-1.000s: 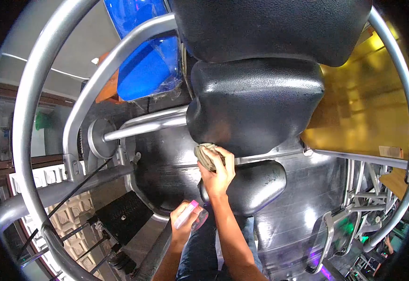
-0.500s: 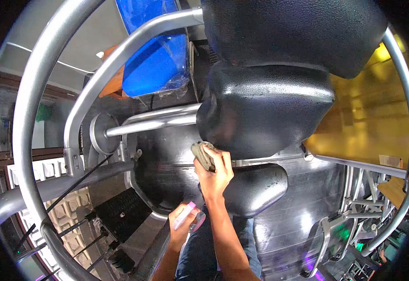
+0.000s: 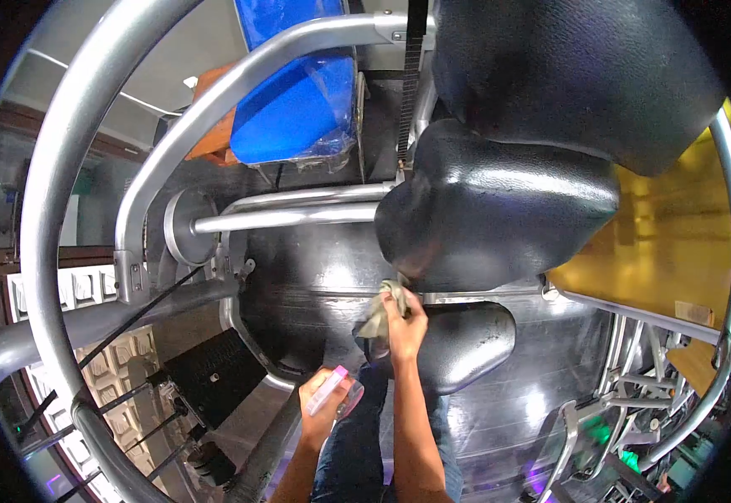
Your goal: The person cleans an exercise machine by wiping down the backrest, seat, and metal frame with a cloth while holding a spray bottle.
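l hand [image 3: 323, 412] grips pink-topped spray btl [image 3: 329, 387]; r hand [image 3: 407, 329] pinches crumpled cloth [image 3: 374, 318], nearer lower blk pad [image 3: 476, 342], which extends rightward, long axis approx. l–r; contact unclear.

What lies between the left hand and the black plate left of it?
In the head view, a bent silver tube lies between left hand and black plate.
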Tool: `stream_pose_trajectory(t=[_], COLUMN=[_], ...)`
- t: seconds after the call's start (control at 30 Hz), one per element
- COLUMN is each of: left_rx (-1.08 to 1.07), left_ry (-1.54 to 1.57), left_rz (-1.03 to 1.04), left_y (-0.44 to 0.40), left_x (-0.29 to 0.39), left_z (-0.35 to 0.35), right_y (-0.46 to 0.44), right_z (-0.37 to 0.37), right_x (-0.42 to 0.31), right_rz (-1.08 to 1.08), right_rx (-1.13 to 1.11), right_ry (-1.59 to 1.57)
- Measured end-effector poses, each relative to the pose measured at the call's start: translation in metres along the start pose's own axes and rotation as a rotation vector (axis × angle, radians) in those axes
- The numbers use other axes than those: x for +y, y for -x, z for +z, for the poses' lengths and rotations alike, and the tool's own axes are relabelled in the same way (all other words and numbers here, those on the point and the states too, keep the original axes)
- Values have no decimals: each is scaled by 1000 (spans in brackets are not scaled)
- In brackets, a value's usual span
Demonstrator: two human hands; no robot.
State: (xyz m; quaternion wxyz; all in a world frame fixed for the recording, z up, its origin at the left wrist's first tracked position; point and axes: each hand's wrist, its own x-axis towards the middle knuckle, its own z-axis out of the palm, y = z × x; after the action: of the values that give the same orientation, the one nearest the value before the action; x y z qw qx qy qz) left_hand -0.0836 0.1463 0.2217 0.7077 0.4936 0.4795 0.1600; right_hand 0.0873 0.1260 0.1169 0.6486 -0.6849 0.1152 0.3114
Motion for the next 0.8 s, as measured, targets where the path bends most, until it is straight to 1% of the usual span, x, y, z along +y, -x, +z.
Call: stream_pose_trajectory(t=[0.03,0.07,0.13,0.2,0.23,0.27,0.33,0.37,0.4,0.47,0.5,0.53,0.6,0.63,0.67,0.73,0.77,0.8], left_rx=[4,7,21,40,83,125,125,122,125,127,131,125,120,129,137,133,126,125], left_ry=[8,14,38,55,42,27,36,46,49,17,20,21,24,34,45,57,68,69], left_rz=[10,20,38,50,58,66,75,85,87,66,63,59,54,47,43,40,38,38], left_y=[0,0,2,2,3,3,2,1,1,-1,-1,-2,-4,-5,-6,-7,-8,-9], left_x=[2,4,6,5,4,3,2,1,0,-2,-3,-2,-2,-1,-1,1,2,-1], left_z=[0,1,2,3,3,3,0,-2,-5,-9,-11,-13,-14,-13,-12,-11,-11,-11], right_y=[-4,-5,0,-6,-9,-15,-23,-27,-25,-20,-13,-18,-31,-21,-22,-26,-29,-31], right_z=[4,9,33,58,71,77,87,88,88,85,82,76,60,51,42,29,27,27], right_x=[3,6,-18,-31,-37,-41,-45,-41,-42,-44,-52,-36,7,-5,2,19,22,19], right_rz=[76,253,426,482,534,493,317,413,415,504,508,510,255,476,478,310,309,426], right_rx=[-90,-259,-358,-549,-545,-649,-906,-824,-827,-744,-521,-518,-785,-766,-766,-392,-392,-270], right_ry=[2,-251,-493,-781,-945,-1101,-1367,-1407,-1404,-1659,-1607,-1604,-1336,-1593,-1591,-1371,-1370,-1383])
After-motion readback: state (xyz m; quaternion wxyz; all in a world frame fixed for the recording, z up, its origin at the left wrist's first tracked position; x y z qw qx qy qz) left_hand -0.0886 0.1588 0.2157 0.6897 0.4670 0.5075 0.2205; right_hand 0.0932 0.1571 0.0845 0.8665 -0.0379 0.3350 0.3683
